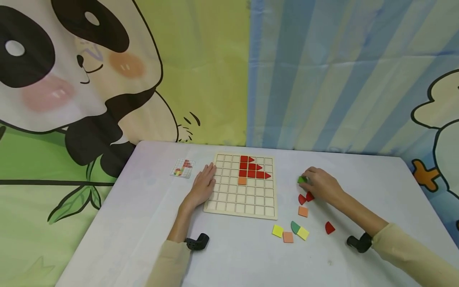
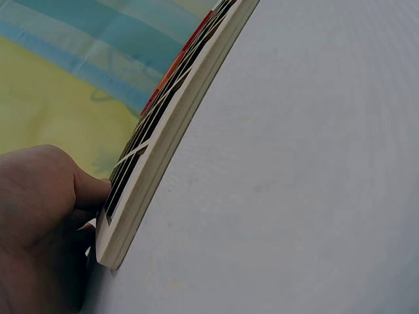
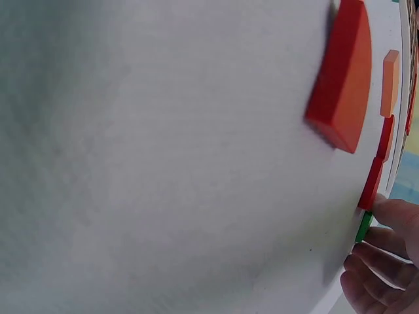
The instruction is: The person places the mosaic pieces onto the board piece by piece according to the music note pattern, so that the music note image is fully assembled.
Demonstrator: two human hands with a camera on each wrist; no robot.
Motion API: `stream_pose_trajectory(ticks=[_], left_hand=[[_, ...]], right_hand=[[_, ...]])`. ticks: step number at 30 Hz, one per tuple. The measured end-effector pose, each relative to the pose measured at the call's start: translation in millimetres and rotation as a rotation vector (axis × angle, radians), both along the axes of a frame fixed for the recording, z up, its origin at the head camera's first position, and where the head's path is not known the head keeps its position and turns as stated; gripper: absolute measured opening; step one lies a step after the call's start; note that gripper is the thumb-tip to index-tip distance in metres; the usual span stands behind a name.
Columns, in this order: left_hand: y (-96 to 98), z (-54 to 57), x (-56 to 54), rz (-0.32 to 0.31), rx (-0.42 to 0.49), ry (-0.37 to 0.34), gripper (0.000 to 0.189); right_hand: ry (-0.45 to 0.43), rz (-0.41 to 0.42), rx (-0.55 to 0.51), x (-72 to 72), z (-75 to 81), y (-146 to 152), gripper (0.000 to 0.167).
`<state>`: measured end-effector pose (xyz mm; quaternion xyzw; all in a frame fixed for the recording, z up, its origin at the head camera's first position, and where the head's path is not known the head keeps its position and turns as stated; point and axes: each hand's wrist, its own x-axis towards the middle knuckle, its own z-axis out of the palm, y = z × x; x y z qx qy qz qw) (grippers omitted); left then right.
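Note:
My left hand rests against the left edge of a square wooden grid board, its fingers stretched out along the rim. In the left wrist view the thumb touches the board's edge. Red pieces fill three rows in the upper middle of the grid, with an orange square under them. To the right of the board, my right hand pinches a small green piece between thumb and fingers at the table top. Two red quarter-round pieces lie just below that hand.
A small pattern card lies left of the board. Below and right of the board are orange squares, yellow squares, a green quarter-round and a lone red quarter-round. A printed curtain hangs behind the white table.

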<state>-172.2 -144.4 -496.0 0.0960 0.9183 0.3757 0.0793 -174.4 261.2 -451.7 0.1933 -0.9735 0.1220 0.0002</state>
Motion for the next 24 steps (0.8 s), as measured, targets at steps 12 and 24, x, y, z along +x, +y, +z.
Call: stream_pose_trajectory(ticks=[12,24], left_hand=[[-1.8,2.2,0.2,-0.002,0.012,-0.014,0.057],[-1.4,0.5,-0.3,-0.001,0.014,-0.009,0.056]], right_hand=[[-0.067,0.123,-0.212,2.1,8.8,-23.5,0.027],[-0.018,0.496,-0.252,12.5,8.8,-133.4,0.014]])
